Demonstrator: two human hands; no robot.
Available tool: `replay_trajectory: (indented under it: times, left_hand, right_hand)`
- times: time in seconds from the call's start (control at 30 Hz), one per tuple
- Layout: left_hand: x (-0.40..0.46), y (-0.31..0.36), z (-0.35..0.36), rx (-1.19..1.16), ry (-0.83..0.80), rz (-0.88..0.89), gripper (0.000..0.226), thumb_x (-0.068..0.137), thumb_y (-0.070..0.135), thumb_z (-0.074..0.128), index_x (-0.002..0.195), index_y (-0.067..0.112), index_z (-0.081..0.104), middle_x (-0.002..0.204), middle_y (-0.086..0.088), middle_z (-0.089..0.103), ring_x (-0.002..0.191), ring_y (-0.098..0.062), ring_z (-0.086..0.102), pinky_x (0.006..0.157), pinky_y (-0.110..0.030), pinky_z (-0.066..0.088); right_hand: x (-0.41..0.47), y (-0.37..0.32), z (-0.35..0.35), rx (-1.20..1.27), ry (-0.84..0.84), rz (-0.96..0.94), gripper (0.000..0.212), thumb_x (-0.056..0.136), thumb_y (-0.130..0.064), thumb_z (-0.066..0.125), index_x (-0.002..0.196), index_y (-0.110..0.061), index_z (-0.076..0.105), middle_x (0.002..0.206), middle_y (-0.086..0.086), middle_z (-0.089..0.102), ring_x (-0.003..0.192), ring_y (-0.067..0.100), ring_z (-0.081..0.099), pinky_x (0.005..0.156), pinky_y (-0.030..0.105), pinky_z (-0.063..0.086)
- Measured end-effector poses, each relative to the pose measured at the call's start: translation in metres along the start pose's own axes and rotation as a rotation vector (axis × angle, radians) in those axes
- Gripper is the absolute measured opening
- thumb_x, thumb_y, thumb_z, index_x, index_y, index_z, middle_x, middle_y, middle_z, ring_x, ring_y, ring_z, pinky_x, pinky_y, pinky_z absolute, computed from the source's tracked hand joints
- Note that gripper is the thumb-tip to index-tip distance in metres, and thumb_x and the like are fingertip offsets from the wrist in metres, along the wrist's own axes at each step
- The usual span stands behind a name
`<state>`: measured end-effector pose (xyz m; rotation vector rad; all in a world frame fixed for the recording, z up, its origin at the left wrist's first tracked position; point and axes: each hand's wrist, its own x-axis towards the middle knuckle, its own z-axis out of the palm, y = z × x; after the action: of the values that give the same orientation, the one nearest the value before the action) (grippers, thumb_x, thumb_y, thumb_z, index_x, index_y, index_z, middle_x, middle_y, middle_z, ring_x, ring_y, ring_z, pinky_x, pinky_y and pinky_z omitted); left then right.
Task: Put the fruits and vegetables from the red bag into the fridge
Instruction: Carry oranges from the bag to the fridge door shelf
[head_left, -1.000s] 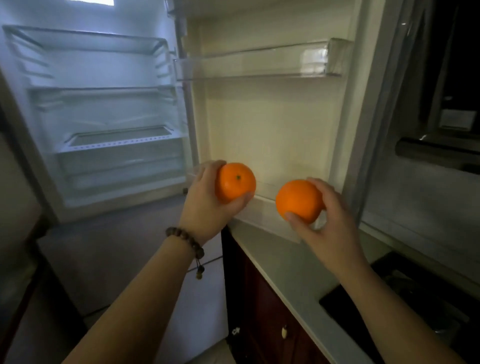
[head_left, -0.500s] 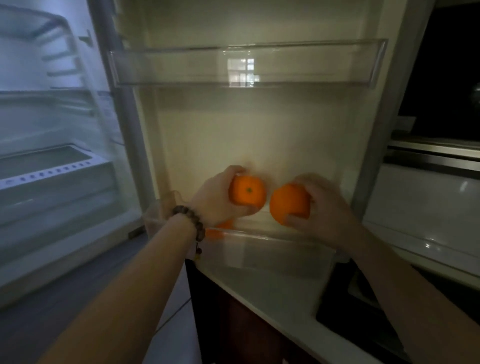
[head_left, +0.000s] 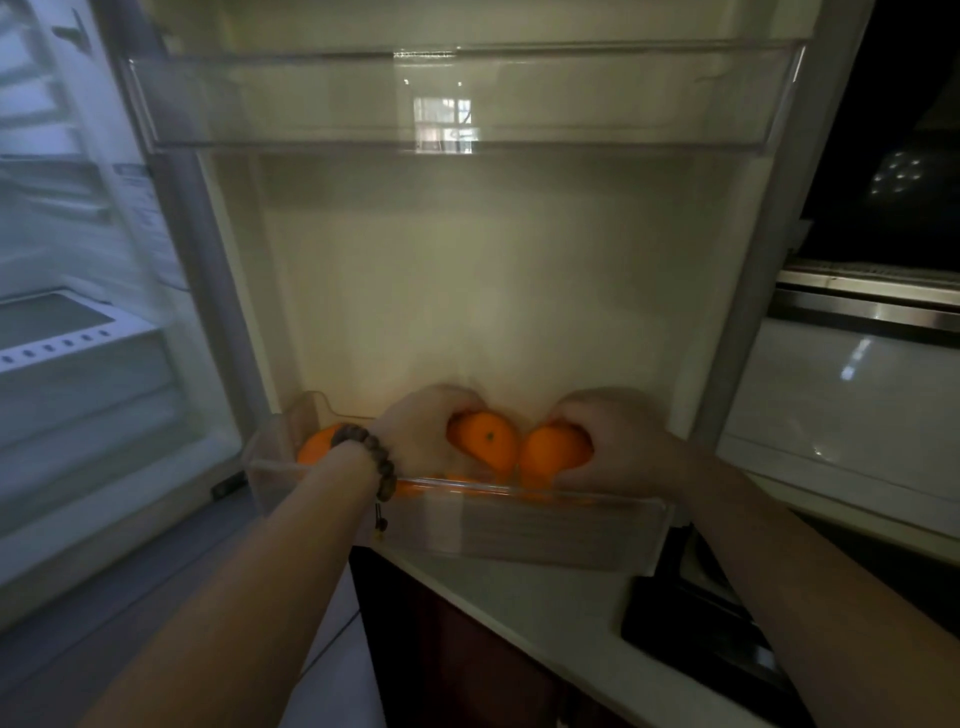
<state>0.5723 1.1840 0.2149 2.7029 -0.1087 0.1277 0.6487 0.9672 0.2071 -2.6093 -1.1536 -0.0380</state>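
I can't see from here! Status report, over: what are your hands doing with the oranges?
Left hand grips one orange, right hand grips another orange. Both low in the lower door bin. Third orange already in there. Nothing blocking.

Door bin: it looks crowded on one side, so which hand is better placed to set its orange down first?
Right, probably. The right hand holds its orange over the bin's open right part. The left hand holds its orange mid-bin, next to a third orange already lying at the left end.

Three oranges (head_left: 485, 441), two door bins (head_left: 457, 525), two hands (head_left: 421, 431), one bracelet (head_left: 371, 454)
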Motion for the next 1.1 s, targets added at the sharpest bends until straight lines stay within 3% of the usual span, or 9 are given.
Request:
replay_trajectory:
  times: [0.13,0.27,0.4,0.53,0.7,0.77,0.93,1.03,1.1]
  left_hand:
    - [0.004,-0.005,0.005,0.047,-0.008,-0.025,0.089,0.045,0.069,0.071,0.123,0.031,0.05,0.122,0.008,0.053,0.109,-0.015,0.054,0.092,-0.04,0.05]
    - [0.004,-0.005,0.005,0.025,0.008,-0.054,0.083,0.062,0.054,0.078,0.131,0.025,0.043,0.127,0.004,0.052,0.111,-0.015,0.052,0.095,-0.034,0.047]
    - [-0.007,0.005,0.009,-0.025,0.088,-0.068,0.072,0.076,0.058,0.064,0.135,0.022,0.043,0.13,0.004,0.052,0.113,-0.012,0.052,0.096,-0.028,0.044]
    - [-0.022,0.021,0.02,-0.023,0.204,-0.003,0.067,0.08,0.062,0.053,0.137,0.029,0.042,0.133,0.005,0.052,0.119,-0.016,0.052,0.1,-0.03,0.042]
    - [-0.033,0.051,0.04,-0.053,0.328,0.153,0.072,0.077,0.073,0.036,0.135,0.03,0.044,0.139,0.006,0.047,0.126,-0.015,0.046,0.104,-0.038,0.04]
    - [-0.033,0.065,0.051,-0.08,0.347,0.212,0.071,0.077,0.071,0.037,0.13,0.025,0.048,0.136,0.003,0.049,0.125,-0.017,0.047,0.103,-0.04,0.04]
    - [-0.038,0.12,0.083,-0.22,0.363,0.311,0.062,0.081,0.061,0.046,0.129,0.021,0.047,0.127,0.002,0.052,0.115,-0.02,0.051,0.097,-0.043,0.044]
    - [-0.047,0.167,0.107,-0.204,0.352,0.402,0.064,0.085,0.059,0.044,0.134,0.017,0.043,0.131,-0.001,0.051,0.119,-0.018,0.049,0.101,-0.04,0.042]
    - [-0.056,0.201,0.126,-0.181,0.297,0.461,0.062,0.088,0.058,0.044,0.138,0.022,0.038,0.136,0.004,0.046,0.124,-0.015,0.043,0.105,-0.033,0.036]
  right_hand:
    - [0.002,0.001,0.001,-0.019,-0.036,0.003,0.085,0.048,-0.065,0.06,0.123,-0.024,0.057,0.119,-0.002,0.058,0.106,0.015,0.053,0.087,0.027,0.042]
    - [0.001,0.001,0.001,0.007,-0.053,0.032,0.074,0.059,-0.058,0.066,0.122,-0.021,0.058,0.117,0.001,0.059,0.104,0.017,0.055,0.088,0.034,0.047]
    - [-0.006,0.002,0.002,0.041,0.05,0.047,0.071,0.07,-0.066,0.051,0.117,-0.013,0.059,0.115,0.007,0.06,0.107,0.022,0.055,0.082,0.023,0.035]
    - [-0.03,-0.008,-0.005,0.118,0.163,0.038,0.054,0.089,-0.04,0.058,0.136,-0.017,0.047,0.139,0.002,0.048,0.128,0.016,0.042,0.099,0.019,0.028]
    - [-0.075,-0.012,-0.003,0.217,0.308,0.023,0.047,0.092,-0.044,0.05,0.137,-0.029,0.046,0.134,-0.007,0.052,0.122,0.009,0.047,0.102,0.02,0.036]
    - [-0.098,-0.007,0.001,0.238,0.36,0.085,0.047,0.093,-0.04,0.05,0.138,-0.025,0.045,0.137,-0.009,0.048,0.123,0.004,0.044,0.103,0.012,0.032]
    - [-0.158,0.021,0.011,0.221,0.456,0.222,0.044,0.09,-0.034,0.053,0.129,-0.014,0.054,0.125,-0.008,0.053,0.115,0.002,0.048,0.101,0.008,0.031]
    - [-0.205,0.046,0.014,0.181,0.455,0.333,0.053,0.089,-0.047,0.047,0.132,-0.016,0.05,0.128,-0.004,0.054,0.116,0.007,0.05,0.103,0.026,0.041]
    - [-0.243,0.064,0.015,0.136,0.491,0.417,0.053,0.091,-0.045,0.048,0.134,-0.014,0.048,0.131,0.002,0.053,0.121,0.015,0.049,0.104,0.031,0.041]
